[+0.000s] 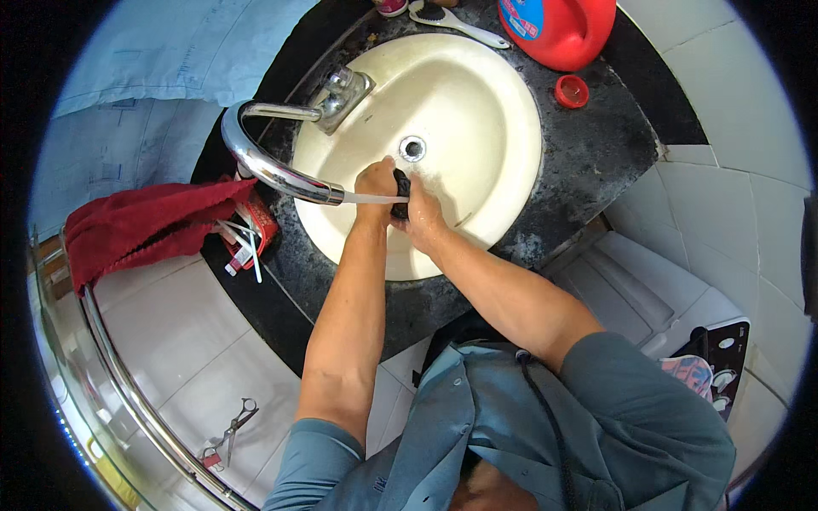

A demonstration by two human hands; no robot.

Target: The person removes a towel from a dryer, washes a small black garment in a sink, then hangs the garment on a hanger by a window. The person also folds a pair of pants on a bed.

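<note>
Over the cream oval washbasin [511, 160], both my hands hold a small, dark, wet-looking item [401, 184], possibly cloth; its exact kind is hard to tell. My left hand [376, 182] grips its left side, and my right hand [424, 209] has it from the right. A stream of water [370, 199] runs from the curved chrome faucet [281, 175] across my left hand and onto the item. Just beyond my fingers is the metal-rimmed drain [412, 148]. My fingers partly hide the item.
On the black stone counter [588, 153] stand a red detergent jug [562, 32] and its red cap [571, 91]. A white-handled brush [460, 24] lies behind the basin. At left, a dark red towel [147, 223] hangs beside a red basket [261, 220] holding toothbrushes. Scissors [238, 425] hang lower left.
</note>
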